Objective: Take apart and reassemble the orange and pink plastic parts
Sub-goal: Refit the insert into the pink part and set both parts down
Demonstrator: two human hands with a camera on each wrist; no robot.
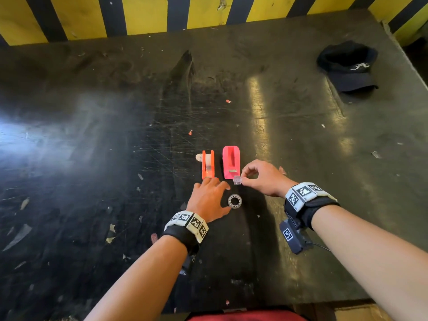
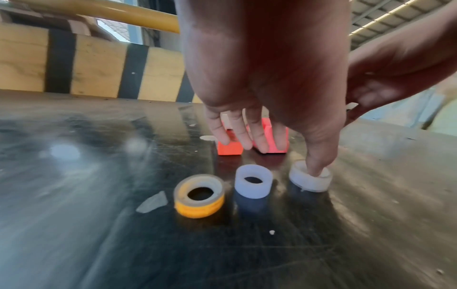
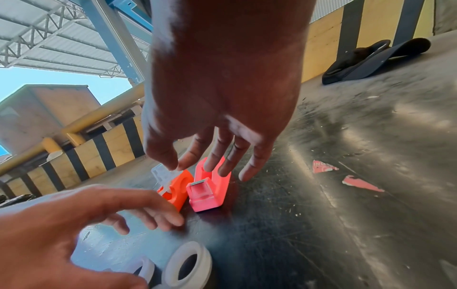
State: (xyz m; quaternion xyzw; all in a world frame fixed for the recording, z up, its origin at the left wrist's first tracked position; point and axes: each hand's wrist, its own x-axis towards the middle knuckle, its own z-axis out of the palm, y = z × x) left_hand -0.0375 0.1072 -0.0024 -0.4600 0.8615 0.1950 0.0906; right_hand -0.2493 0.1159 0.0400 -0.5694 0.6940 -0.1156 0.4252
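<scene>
The orange part (image 1: 208, 164) and the pink part (image 1: 231, 162) stand side by side on the dark table (image 1: 115, 158), both open at the top. My right hand (image 1: 242, 179) pinches a small clear plastic piece (image 1: 237, 180) between thumb and forefinger, just in front of the pink part (image 3: 210, 187) and beside the orange part (image 3: 178, 187). Straight fingers of my left hand (image 1: 220, 194) reach toward the orange part (image 2: 230, 148). Its thumb tip touches a clear ring (image 2: 310, 178) lying on the table.
A yellow tape roll (image 2: 199, 195) and a white ring (image 2: 253, 180) lie under my left palm. A black cap (image 1: 347, 66) sits at the far right. A yellow and black striped wall (image 1: 139, 15) borders the table's far side. Small scraps litter the surface.
</scene>
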